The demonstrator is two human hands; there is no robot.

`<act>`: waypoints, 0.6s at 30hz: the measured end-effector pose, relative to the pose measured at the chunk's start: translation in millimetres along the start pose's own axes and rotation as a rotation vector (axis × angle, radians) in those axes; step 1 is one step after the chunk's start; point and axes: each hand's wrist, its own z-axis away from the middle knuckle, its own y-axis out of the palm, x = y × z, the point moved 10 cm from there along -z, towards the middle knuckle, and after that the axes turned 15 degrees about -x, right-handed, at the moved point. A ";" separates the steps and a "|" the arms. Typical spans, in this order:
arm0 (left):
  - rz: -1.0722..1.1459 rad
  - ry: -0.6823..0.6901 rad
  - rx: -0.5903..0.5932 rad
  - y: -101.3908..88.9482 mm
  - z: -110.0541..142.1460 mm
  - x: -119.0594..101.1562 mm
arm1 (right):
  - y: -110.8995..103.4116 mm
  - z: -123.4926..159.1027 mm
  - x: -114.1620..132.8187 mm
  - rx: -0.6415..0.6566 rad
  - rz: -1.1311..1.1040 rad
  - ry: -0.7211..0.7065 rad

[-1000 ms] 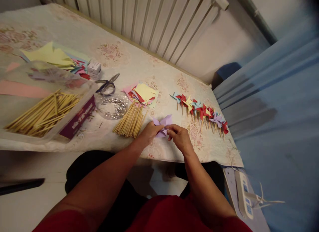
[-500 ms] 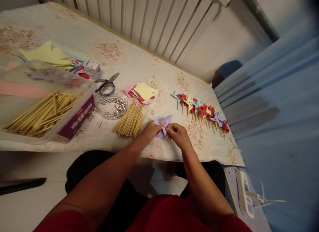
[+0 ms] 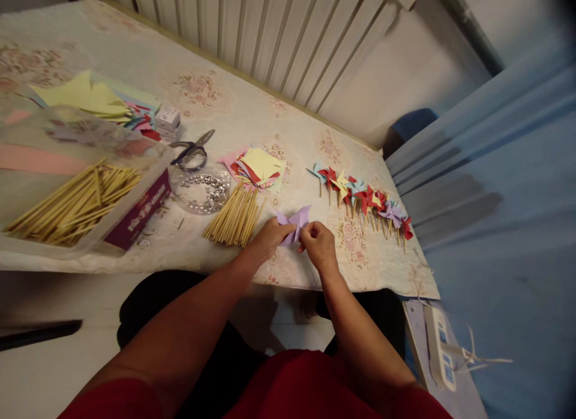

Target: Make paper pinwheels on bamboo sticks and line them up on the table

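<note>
A purple paper pinwheel point(image 3: 299, 217) is pinched between the thumb and fingers of my left hand point(image 3: 270, 236), just above the table's front part. Close against its right side, the fingers of my right hand point(image 3: 320, 245) are closed in a pinch; what they hold, if anything, is too small to make out. Left of my hands lies a fanned bundle of thin wooden sticks point(image 3: 236, 218). Behind the bundle is a pile of coloured paper pieces point(image 3: 261, 167), yellow on top. A round clear dish point(image 3: 204, 192) of small shiny metal bits stands beside the sticks.
Several finished pinwheels point(image 3: 363, 197) on sticks lie in a row at the right. Scissors point(image 3: 193, 152) rest behind the dish. A plastic box point(image 3: 155, 194) holds more sticks, with yellow paper sheets point(image 3: 81, 98) behind it. A power strip point(image 3: 438, 347) sits at the lower right.
My right hand has turned a little and its fingers have curled more at the pinwheel. The left hand keeps its hold almost in place.
</note>
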 end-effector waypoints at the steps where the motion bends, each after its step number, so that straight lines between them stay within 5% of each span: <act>1: 0.014 0.014 0.010 0.8 -0.3 -0.9 | -0.2 0.3 0.6 -0.005 0.006 -0.004; 18: -0.029 0.053 -0.035 -1.6 -0.9 -7.7 | 0.0 1.4 -2.5 -0.042 0.043 -0.023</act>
